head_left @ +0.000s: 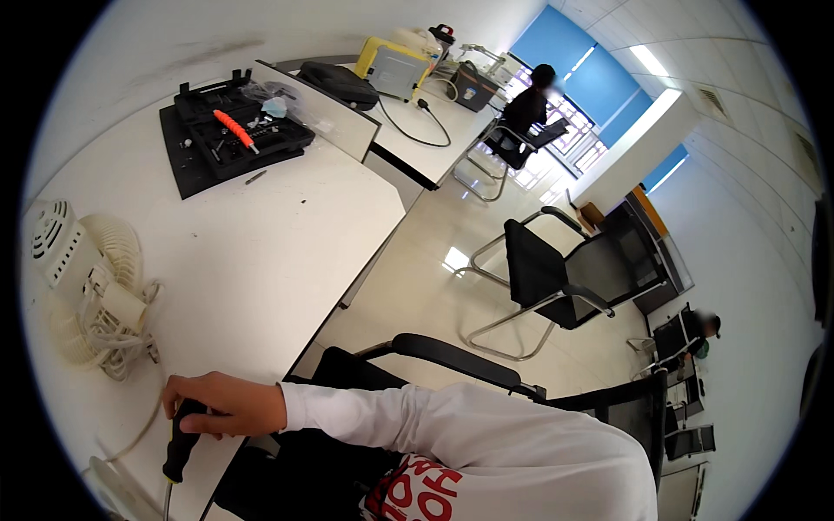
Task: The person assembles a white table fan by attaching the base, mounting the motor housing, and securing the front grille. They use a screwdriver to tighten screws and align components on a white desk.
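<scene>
My right hand (221, 405), at the end of a white sleeve, is closed around the black handle of a screwdriver (181, 447). Its metal shaft points down toward the lower edge, where the tip is cut off. Beside the shaft, at the lower left rim, lies a pale round part (113, 488), only partly in view. A white fan (109, 286) with a ribbed guard rests on the desk beyond the hand, its cord (117, 343) bundled against it. My left hand is out of view.
On the white desk (269, 252) an opened black tool case (204, 143) holds an orange-handled tool (233, 128). A yellow-edged case (393, 68) stands on the neighbouring desk. Black chairs (556, 269) stand on the tiled floor. Two people (526, 108) sit farther off.
</scene>
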Available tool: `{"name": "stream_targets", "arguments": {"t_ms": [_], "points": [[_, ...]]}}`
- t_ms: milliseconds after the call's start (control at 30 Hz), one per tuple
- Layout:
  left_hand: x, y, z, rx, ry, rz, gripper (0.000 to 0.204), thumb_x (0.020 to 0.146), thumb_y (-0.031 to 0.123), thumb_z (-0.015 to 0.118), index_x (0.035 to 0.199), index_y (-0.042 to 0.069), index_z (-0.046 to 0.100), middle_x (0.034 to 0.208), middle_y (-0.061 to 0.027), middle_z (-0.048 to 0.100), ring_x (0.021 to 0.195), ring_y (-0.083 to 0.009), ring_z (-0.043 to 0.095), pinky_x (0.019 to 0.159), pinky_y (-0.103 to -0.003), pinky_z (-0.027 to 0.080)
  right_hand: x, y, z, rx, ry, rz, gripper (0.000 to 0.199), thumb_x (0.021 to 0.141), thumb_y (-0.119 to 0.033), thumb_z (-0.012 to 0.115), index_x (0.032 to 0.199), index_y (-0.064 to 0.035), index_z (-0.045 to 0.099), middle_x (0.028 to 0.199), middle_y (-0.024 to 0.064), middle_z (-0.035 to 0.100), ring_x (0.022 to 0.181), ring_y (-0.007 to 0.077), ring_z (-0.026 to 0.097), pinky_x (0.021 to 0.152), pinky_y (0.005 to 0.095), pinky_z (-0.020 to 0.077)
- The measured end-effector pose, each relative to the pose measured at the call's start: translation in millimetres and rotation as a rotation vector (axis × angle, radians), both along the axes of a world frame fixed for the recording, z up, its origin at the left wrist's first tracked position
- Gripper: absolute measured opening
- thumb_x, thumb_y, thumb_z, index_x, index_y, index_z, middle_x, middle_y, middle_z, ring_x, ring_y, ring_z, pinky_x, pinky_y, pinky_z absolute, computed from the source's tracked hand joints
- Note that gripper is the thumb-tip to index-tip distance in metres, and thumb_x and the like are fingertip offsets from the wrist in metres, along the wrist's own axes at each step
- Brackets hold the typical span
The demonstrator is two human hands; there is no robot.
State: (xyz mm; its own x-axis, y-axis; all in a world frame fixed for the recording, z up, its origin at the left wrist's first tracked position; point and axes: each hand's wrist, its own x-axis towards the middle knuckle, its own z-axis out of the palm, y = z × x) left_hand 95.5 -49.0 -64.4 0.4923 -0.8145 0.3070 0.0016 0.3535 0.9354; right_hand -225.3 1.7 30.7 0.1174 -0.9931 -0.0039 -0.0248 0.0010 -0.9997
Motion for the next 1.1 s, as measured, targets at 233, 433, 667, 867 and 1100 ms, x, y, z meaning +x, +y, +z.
{"name": "stream_targets", "arguments": {"t_ms": [233, 433, 667, 867, 1100], "points": [[-8, 3, 12, 0.002, 0.003, 0.015, 0.024, 0.083, 0.012, 0.065, 0.064, 0.003, 0.052, 0.056, -0.0062, 0.047, 0.053, -0.0139, 0.046, 0.050, -0.031, 0.040, -1, 7, 5, -0.010, -0.009, -0.032, 0.025, 0.089, -0.015, 0.048, 0.109, -0.0036, 0.041, 0.105, 0.0091, 0.048, 0.065, 0.0116, 0.054, 0.059, 0.0263, 0.0440], [-11, 4, 12, 0.004, 0.001, -0.003, 0.023, 0.083, 0.011, 0.065, 0.065, 0.000, 0.055, 0.056, -0.0079, 0.049, 0.052, -0.0155, 0.047, 0.050, -0.032, 0.042, 1, 1, -7, -0.209, 0.001, -0.060, 0.018, 0.090, -0.016, 0.050, 0.101, -0.0037, 0.044, 0.089, 0.0072, 0.054, 0.064, 0.0119, 0.053, 0.059, 0.0262, 0.0417], [-10, 2, 7, -0.020, 0.033, 0.019, 0.020, 0.082, 0.011, 0.065, 0.068, -0.001, 0.058, 0.057, -0.0073, 0.050, 0.051, -0.0154, 0.048, 0.050, -0.031, 0.042, 6, 0, -10, -0.169, 0.068, -0.111, 0.018, 0.093, -0.021, 0.048, 0.091, -0.0031, 0.044, 0.072, 0.0067, 0.054, 0.057, 0.0135, 0.050, 0.054, 0.0278, 0.0390], [-4, -2, 0, -0.021, -0.005, 0.040, 0.023, 0.082, 0.013, 0.066, 0.065, 0.000, 0.057, 0.054, -0.0073, 0.048, 0.049, -0.0150, 0.047, 0.048, -0.031, 0.042, 9, 1, -9, -0.150, 0.018, -0.110, 0.019, 0.093, -0.022, 0.047, 0.092, -0.0035, 0.043, 0.065, 0.0062, 0.053, 0.054, 0.0156, 0.048, 0.052, 0.0290, 0.0378], [-8, -2, 3, 0.002, -0.018, 0.048, 0.024, 0.082, 0.014, 0.066, 0.067, -0.002, 0.057, 0.057, -0.0104, 0.052, 0.052, -0.0175, 0.050, 0.050, -0.032, 0.044, 5, 1, -14, -0.287, 0.131, -0.103, 0.021, 0.090, -0.020, 0.049, 0.099, -0.0047, 0.037, 0.063, 0.0072, 0.053, 0.051, 0.0163, 0.048, 0.050, 0.0297, 0.0376]]}}
